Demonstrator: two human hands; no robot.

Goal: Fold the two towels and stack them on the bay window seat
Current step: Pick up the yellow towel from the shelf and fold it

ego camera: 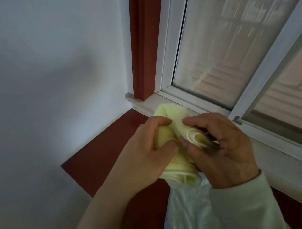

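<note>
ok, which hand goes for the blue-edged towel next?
Right, probably. Both grip the yellow towel, but the right hand is above the blue-edged towel on the seat; the left hand is off to its side.

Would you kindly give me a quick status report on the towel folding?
Left grip and right grip hold yellow towel, bundled. Blue-edged towel flat on red seat. Nothing blocking.
</note>
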